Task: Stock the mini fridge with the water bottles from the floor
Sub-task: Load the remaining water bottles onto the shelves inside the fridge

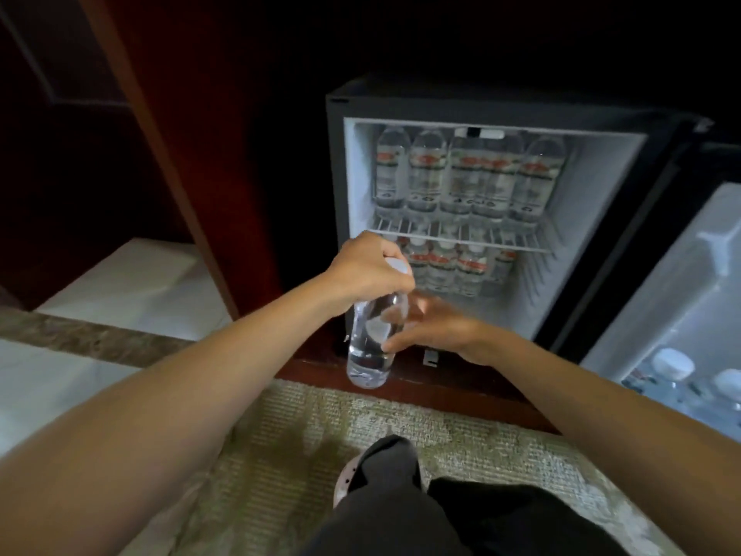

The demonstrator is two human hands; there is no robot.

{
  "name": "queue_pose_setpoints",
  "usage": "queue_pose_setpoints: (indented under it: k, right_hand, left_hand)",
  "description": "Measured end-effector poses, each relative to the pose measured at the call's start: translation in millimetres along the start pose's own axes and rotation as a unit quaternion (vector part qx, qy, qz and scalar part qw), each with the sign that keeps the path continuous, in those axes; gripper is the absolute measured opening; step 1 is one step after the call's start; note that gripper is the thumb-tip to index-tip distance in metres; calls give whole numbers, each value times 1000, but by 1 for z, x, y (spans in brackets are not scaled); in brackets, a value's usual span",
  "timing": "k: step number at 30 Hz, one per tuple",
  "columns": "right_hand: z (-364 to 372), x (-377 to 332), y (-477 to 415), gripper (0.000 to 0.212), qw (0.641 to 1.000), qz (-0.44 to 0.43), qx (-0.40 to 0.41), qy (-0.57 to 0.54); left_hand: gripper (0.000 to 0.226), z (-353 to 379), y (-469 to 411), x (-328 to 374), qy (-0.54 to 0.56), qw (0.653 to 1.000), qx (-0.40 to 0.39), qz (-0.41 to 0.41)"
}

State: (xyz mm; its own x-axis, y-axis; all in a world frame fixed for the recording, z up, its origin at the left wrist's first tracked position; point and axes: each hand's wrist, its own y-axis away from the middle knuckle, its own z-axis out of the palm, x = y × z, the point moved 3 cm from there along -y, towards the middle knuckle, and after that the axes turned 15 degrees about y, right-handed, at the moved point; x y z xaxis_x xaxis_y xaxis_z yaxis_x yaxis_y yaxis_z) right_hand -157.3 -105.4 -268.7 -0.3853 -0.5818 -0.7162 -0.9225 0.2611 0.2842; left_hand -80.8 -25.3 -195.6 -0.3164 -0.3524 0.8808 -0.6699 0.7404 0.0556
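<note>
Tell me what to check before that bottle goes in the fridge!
1. Bottle held firmly: ok, left hand grips its cap end.
2. Right hand helping: ok, fingertips touch the bottle's side.
3. Fridge door open: ok.
4. Room on top shelf: not ok, a full row stands there.
5. Room on the lower shelf: cannot tell, partly hidden.
6. Cap tight: cannot tell.

hotel room | mini fridge (481,202) in wood cabinet (224,154) | carpet (288,455)
</note>
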Motion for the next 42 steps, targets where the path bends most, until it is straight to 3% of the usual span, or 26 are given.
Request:
queue_pose_setpoints:
  k: [2,4,6,8,12,17,22,26,30,36,42]
  right_hand:
    - [-3,23,-5,61,999,24,-35,-5]
    - [-2,39,-11,45,997,27,-48,-48]
    - [-4,53,-17,32,995,23,-10,-95]
    - [-9,70,-25,34,989,32,67,-131]
    - [-19,108,-46,44,956,103,232,-149]
    - [-33,158,-74,55,923,202,312,-101]
    - [-43,206,-101,57,857,265,398,-192]
    - [-51,231,-126,66,829,282,423,-232]
    - [-56,249,-151,71,821,264,447,-237]
    - [-67,270,-162,65,824,214,457,-257]
    - [-41,281,-170,53,825,253,451,-227]
  left_hand:
    - [11,10,-12,6,15,997,-80,-7]
    - [14,19,-25,9,20,990,-142,-12]
    - [17,32,-40,12,23,983,-182,-8]
    - [20,47,-57,14,32,980,-196,-1]
    - [27,78,-91,13,63,977,-203,7]
    - [41,109,-133,-14,129,975,-179,-10]
    - [30,123,-168,-60,137,980,-135,-48]
    - [39,131,-191,-93,78,983,-128,-107]
    - [35,131,-204,-109,76,984,-123,-106]
    - [36,132,-211,-121,92,986,-104,-91]
    - [34,136,-208,-125,154,975,-115,-110]
